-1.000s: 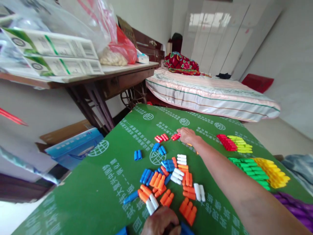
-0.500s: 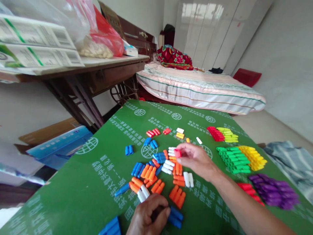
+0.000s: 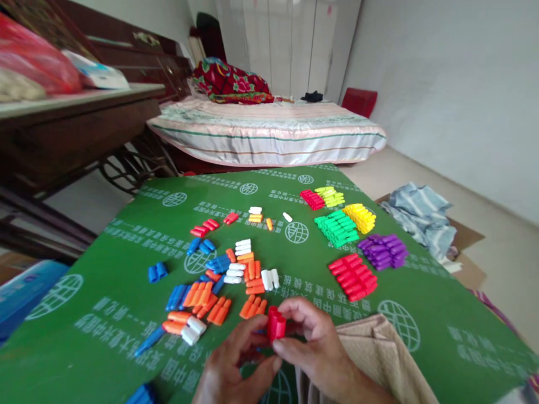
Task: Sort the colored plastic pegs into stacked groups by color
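Observation:
Near the front of the green board, both hands meet at a small red block of plastic tubes [image 3: 275, 324], like pen caps joined side by side. My right hand [image 3: 314, 339] pinches it from the right between thumb and fingers. Curled from the other side, my left hand [image 3: 236, 359] has its fingertips against the block, with its thumb lower down. Blue pieces show partly behind the left fingers. Just beyond lie orange tubes [image 3: 253, 307], white tubes [image 3: 270, 279] and blue tubes [image 3: 177, 297], in small loose groups.
Sorted stacks stand to the right: red tubes [image 3: 352, 276], green tubes [image 3: 336, 227], purple tubes [image 3: 382, 251] and yellow tubes [image 3: 359, 217]. Brown cloth [image 3: 374, 353] lies by my right forearm. Beyond the board [image 3: 126, 235] are a bed [image 3: 269, 132] and a wooden table [image 3: 76, 123].
My right hand has drawn back toward me with the red block, and my left hand has come up to it. The view has turned to the right.

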`<state>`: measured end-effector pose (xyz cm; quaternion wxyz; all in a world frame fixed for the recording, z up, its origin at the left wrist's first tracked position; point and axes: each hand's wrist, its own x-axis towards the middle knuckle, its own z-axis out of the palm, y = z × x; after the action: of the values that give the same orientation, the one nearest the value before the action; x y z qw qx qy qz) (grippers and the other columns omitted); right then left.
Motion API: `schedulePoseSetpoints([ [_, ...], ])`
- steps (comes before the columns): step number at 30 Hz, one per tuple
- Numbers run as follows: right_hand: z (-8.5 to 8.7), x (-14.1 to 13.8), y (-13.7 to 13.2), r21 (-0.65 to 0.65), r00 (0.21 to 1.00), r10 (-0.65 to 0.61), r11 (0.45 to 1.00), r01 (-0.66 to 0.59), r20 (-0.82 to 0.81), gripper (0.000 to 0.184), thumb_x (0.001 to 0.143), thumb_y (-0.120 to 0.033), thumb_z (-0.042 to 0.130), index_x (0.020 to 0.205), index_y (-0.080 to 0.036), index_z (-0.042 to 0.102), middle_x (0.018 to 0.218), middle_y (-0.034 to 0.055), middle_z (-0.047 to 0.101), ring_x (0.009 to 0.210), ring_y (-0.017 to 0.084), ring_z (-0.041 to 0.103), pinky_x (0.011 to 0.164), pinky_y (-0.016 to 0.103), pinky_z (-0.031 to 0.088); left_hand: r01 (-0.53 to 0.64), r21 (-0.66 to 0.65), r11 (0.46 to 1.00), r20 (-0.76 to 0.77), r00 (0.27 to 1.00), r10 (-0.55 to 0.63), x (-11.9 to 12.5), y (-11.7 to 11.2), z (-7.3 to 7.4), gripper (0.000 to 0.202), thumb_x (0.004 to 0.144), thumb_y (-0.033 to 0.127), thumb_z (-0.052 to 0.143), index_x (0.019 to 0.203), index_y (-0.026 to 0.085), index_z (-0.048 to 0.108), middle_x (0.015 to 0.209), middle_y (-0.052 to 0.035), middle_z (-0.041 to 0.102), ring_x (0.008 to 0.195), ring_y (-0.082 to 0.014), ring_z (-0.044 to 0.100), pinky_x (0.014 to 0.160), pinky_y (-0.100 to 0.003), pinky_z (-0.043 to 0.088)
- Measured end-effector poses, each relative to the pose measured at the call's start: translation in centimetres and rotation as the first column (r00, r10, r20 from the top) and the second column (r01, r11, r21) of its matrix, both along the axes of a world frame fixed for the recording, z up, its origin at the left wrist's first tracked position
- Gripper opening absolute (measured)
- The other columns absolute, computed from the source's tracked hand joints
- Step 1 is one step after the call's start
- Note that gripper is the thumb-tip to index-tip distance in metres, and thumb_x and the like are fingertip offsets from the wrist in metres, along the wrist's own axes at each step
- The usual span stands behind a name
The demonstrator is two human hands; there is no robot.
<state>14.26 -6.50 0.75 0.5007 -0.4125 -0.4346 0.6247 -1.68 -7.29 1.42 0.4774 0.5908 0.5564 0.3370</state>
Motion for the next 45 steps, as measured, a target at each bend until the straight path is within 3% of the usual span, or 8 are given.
schedulePoseSetpoints([
  [3, -0.6, 1.0, -0.3, -0.013, 0.997, -0.03, 1.0, 0.029, -0.069, 0.033, 0.067, -0.033, 0.073, 0.093, -0.021, 0.057, 0.087, 0.0019, 0.066, 0.08, 0.017, 0.059, 0.075, 0.031, 0.046, -0.04, 0.027, 0.999, -0.005, 0.999, 0.04, 1.9, 0.1, 0.2, 0.04, 0.067, 0.036, 0.069, 0.104, 0.025, 0.059, 0.094, -0.0018, 0.073, 0.083, -0.0184, 0.069, 0.069, -0.025, 0.058],
  [13, -1.2, 3.6, -1.1, -0.025, 0.975, -0.173, 0.985, 0.172, -0.138, 0.025, 0.071, -0.027, 0.071, 0.091, -0.023, 0.058, 0.081, -0.001, 0.065, 0.076, 0.014, 0.06, 0.067, 0.025, 0.049, 0.1, 0.109, 0.989, -0.163, 0.983, -0.082, 6.3, 1.1, 0.4, 0.029, 0.07, 0.022, 0.061, 0.099, 0.025, 0.062, 0.095, -0.0012, 0.071, 0.086, -0.0171, 0.067, 0.07, -0.025, 0.056],
  [19, -2.6, 6.5, -3.3, 0.191, 0.878, -0.373, 0.925, 0.327, 0.301, 0.04, 0.079, -0.027, 0.063, 0.118, -0.024, 0.054, 0.111, 0.0086, 0.066, 0.101, 0.022, 0.063, 0.083, 0.033, 0.054, 0.224, 0.264, 0.938, -0.297, 0.944, -0.142, 7.9, 3.4, 0.2, 0.031, 0.074, 0.018, 0.057, 0.105, 0.024, 0.057, 0.1, -0.0039, 0.066, 0.094, -0.019, 0.063, 0.078, -0.032, 0.054],
  [23, -4.4, 9.2, -5.5, 0.524, 0.677, -0.434, 0.848, 0.083, 0.595, 0.044, 0.077, -0.018, 0.063, 0.119, -0.028, 0.057, 0.106, 0.0053, 0.069, 0.095, 0.022, 0.066, 0.081, 0.03, 0.056, 0.352, 0.325, 0.878, -0.432, 0.881, -0.193, 9.7, 6.4, -0.1, 0.038, 0.075, 0.015, 0.057, 0.112, 0.02, 0.052, 0.107, -0.0078, 0.062, 0.103, -0.022, 0.058, 0.088, -0.038, 0.05],
  [28, -5.8, 9.8, -6.0, 0.742, 0.511, -0.599, 0.659, -0.122, 0.616, 0.052, 0.074, -0.012, 0.063, 0.124, -0.024, 0.054, 0.101, 0.0065, 0.071, 0.09, 0.022, 0.068, 0.078, 0.028, 0.057, 0.487, 0.259, 0.834, -0.605, 0.755, -0.253, 13.4, 9.3, 0.2, 0.033, 0.073, 0.015, 0.059, 0.105, 0.019, 0.053, 0.104, -0.0058, 0.061, 0.099, -0.0211, 0.056, 0.087, -0.035, 0.047],
  [35, -5.4, 9.4, -5.6, 0.711, 0.472, -0.576, 0.682, -0.174, 0.667, 0.036, 0.079, -0.013, 0.056, 0.114, -0.022, 0.056, 0.097, 0.0079, 0.071, 0.087, 0.02, 0.068, 0.075, 0.027, 0.057, 0.53, 0.215, 0.82, -0.672, 0.69, -0.269, 16.0, 10.0, 0.3, 0.02, 0.072, 0.015, 0.059, 0.092, 0.019, 0.055, 0.096, -0.0061, 0.06, 0.094, -0.022, 0.054, 0.083, -0.035, 0.046],
  [42, -4.7, 9.5, -5.3, 0.67, 0.523, -0.511, 0.723, -0.168, 0.683, 0.035, 0.077, -0.009, 0.055, 0.109, -0.021, 0.056, 0.094, 0.0066, 0.07, 0.083, 0.018, 0.067, 0.073, 0.025, 0.056, 0.56, 0.199, 0.804, -0.696, 0.659, -0.286, 16.1, 10.0, 0.2, 0.018, 0.073, 0.014, 0.058, 0.09, 0.018, 0.055, 0.097, -0.0072, 0.06, 0.095, -0.0219, 0.052, 0.083, -0.034, 0.044],
  [45, -4.5, 9.3, -5.1, 0.702, 0.545, -0.535, 0.697, -0.147, 0.646, 0.033, 0.077, -0.008, 0.053, 0.108, -0.019, 0.055, 0.089, 0.0063, 0.069, 0.078, 0.016, 0.065, 0.07, 0.024, 0.055, 0.563, 0.205, 0.8, -0.699, 0.656, -0.283, 16.1, 10.2, -0.2, 0.016, 0.072, 0.013, 0.057, 0.087, 0.019, 0.055, 0.095, -0.006, 0.06, 0.094, -0.0215, 0.052, 0.083, -0.033, 0.044],
])
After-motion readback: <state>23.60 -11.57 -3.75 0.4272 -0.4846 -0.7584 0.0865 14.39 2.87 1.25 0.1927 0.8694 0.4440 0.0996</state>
